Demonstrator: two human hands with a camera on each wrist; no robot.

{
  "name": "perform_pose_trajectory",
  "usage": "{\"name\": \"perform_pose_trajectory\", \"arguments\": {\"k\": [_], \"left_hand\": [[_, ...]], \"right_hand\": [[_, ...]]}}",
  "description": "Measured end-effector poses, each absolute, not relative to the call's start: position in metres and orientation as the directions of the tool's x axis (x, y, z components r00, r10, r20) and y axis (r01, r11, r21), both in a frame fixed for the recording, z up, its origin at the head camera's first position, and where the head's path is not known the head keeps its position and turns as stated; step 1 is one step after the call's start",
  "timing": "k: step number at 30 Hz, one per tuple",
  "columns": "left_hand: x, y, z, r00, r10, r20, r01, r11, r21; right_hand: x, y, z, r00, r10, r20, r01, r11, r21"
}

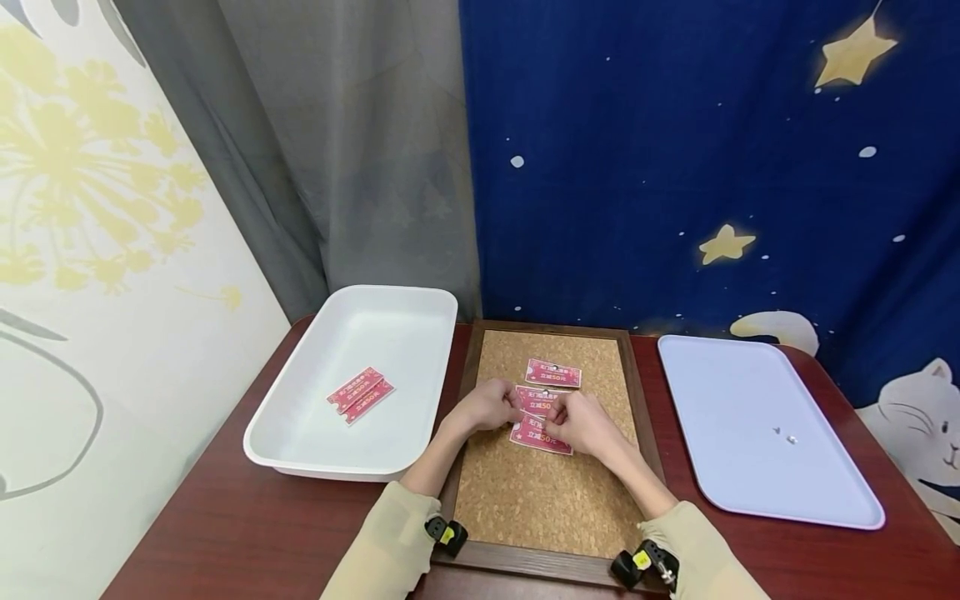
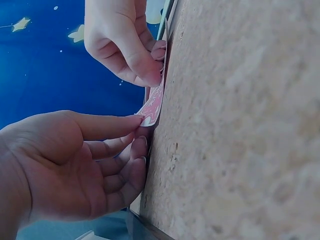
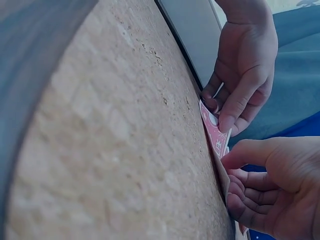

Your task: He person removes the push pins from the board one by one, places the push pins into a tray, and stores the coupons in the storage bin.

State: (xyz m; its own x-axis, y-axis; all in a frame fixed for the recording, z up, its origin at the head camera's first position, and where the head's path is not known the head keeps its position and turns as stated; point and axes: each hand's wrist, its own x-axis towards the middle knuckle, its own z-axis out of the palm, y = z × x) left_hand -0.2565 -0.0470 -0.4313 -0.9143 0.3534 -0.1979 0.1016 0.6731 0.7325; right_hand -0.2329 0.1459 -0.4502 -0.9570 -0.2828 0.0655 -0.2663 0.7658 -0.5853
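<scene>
Okay, head view: left hand and right hand both have fingertips narrowed on the lowest red coupon, over the cork board, just below two other red coupons. Left wrist view: left thumb and index pinch a coupon corner, other fingers loosely curled; that corner sits tilted off the cork. Right wrist view: right thumb and fingers pinch the other end.

blue curtain — gold stars | grey curtain | white wall — yellow flower
</scene>
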Motion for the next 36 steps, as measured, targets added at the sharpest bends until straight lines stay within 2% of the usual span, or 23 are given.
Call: {"name": "perform_pose_trajectory", "arguments": {"k": [12, 36], "left_hand": [[-0.2574, -0.0464, -0.4312, -0.914, 0.345, -0.215, 0.083, 0.676, 0.733], [-0.2575, -0.0480, -0.4319, -0.916, 0.337, -0.217, 0.058, 0.646, 0.761]], "right_hand": [[-0.2332, 0.1453, -0.4475, -0.966, -0.257, 0.039, -0.226, 0.755, -0.616], [-0.2355, 0.1471, -0.4496, -0.954, -0.293, 0.069, -0.273, 0.746, -0.607]]}}
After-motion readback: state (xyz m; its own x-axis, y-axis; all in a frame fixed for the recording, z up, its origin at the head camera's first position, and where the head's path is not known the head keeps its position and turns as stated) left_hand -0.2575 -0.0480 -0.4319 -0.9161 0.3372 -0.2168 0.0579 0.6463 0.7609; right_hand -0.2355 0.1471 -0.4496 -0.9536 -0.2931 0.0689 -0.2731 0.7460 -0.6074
